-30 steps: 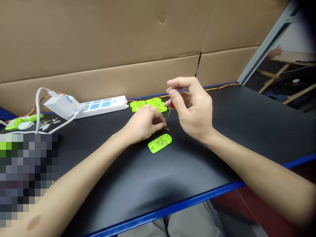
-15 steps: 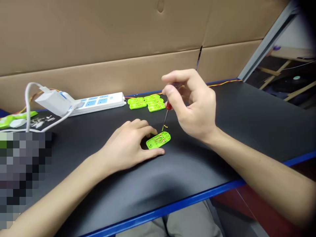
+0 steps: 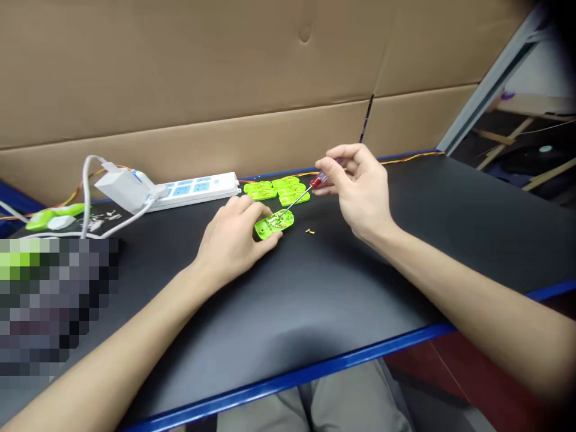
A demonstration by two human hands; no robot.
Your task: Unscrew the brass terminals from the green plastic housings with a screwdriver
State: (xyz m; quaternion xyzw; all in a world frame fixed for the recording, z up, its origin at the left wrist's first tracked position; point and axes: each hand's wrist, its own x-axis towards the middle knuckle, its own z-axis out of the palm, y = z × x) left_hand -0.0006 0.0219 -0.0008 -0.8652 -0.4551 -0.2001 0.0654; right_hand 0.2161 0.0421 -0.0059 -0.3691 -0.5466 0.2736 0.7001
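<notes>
My left hand (image 3: 236, 231) is closed round the left end of a bright green plastic casing half (image 3: 263, 231), thumb along the near edge and fingers behind. Metal parts show inside the casing. In my right hand (image 3: 360, 189) is a screwdriver (image 3: 318, 179) with a red and clear handle, pinched between thumb and fingers. Its thin shaft slants down to the left, and the tip is at the metal parts in the casing. Two or so small brass-coloured pieces (image 3: 310, 231) lie on the black mat just right of the casing.
Several more green casing halves (image 3: 290, 192) lie at the back, beside a white power strip (image 3: 195, 191) with a plugged-in adapter (image 3: 121, 189) and white cables. Small white bits (image 3: 96, 222) and green-white parts (image 3: 60, 217) are at the left. Cardboard (image 3: 202, 72) walls the back.
The casing has moved away from me and left with my left hand. The screwdriver has tilted from steep to slanting, its tip now in the casing. The brass pieces show clear of the tool.
</notes>
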